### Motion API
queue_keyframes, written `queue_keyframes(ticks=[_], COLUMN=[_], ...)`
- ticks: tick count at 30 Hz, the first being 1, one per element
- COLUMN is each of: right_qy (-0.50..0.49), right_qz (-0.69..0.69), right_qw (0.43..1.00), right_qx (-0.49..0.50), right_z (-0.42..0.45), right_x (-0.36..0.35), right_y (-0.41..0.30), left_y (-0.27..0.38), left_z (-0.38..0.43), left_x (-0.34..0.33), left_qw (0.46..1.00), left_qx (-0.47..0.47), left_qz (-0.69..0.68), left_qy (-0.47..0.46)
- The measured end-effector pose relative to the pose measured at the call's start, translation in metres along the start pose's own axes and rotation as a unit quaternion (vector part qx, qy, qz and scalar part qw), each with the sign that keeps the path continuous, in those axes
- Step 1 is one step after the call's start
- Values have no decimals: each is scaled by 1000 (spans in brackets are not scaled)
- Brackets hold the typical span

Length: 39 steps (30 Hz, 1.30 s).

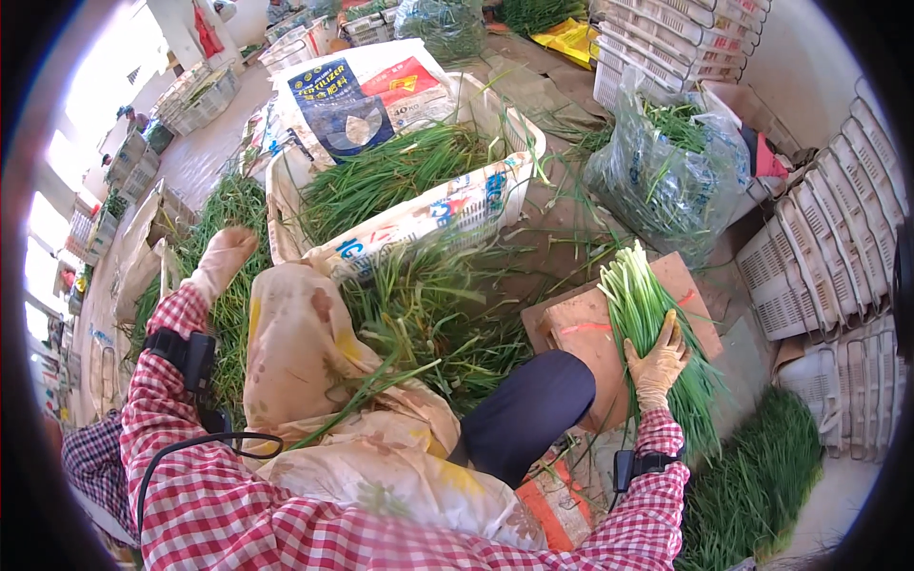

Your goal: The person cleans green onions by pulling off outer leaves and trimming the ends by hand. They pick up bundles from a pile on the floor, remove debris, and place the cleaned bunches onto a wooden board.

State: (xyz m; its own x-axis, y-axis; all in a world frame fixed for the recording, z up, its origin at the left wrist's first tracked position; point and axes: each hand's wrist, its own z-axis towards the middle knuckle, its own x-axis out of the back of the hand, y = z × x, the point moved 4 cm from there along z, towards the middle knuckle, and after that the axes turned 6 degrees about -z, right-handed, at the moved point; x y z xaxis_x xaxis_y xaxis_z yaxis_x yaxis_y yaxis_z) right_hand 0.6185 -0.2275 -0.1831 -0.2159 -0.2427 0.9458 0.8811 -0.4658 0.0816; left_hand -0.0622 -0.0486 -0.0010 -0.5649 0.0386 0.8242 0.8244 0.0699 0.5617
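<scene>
My right hand [658,359], in a stained yellowish glove, rests on a bundle of green leafy stalks [635,300], its pale ends pointing away from me. The bundle lies on a wooden board [585,321]; whether the fingers grip it cannot be told. My left hand [232,250], also gloved, is at the left over a heap of long green leaves [228,342], its fingers blurred. A white plastic crate [532,135] before me holds more green stalks [400,171] and a printed fertilizer sack [371,93]. Loose leaves [435,314] lie between my knees and the crate.
A clear plastic bag of greens [664,171] stands beyond the board. Stacked white crates [821,250] line the right side. A large pile of greens [757,478] lies at lower right. Another person's checked sleeve [96,457] shows at lower left; other people are in the far left background.
</scene>
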Motion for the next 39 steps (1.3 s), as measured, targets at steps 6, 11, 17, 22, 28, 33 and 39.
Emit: queue_keyframes(ticks=[6, 11, 17, 22, 28, 33, 39], right_qy=[9, 18, 32, -35, -46, -130, -128], right_qz=[-1, -3, -5, -27, -32, -55, -16], right_qw=[1000, 1000, 999, 998, 998, 988, 989], right_qx=[-6, -2, -30, -47, -36, -60, -75], right_z=[-1, -1, -7, -6, -6, 4, 2], right_x=[1, 3, 18, 11, 10, 11, 5], right_y=[-1, 1, -5, -11, -11, -1, -15], left_y=[-157, -160, -103, -47, -68, -89, -54], left_z=[-46, -79, -62, -52, -68, -99, -108], left_x=[-19, -76, -116, -140, -119, -148, -196], left_qw=[978, 988, 952, 848, 850, 837, 808], left_qx=[162, 146, 137, 122, 133, 176, 165], left_qz=[-63, -57, -265, -516, -509, -516, -547], left_qy=[116, 9, 71, -12, -6, -51, -145])
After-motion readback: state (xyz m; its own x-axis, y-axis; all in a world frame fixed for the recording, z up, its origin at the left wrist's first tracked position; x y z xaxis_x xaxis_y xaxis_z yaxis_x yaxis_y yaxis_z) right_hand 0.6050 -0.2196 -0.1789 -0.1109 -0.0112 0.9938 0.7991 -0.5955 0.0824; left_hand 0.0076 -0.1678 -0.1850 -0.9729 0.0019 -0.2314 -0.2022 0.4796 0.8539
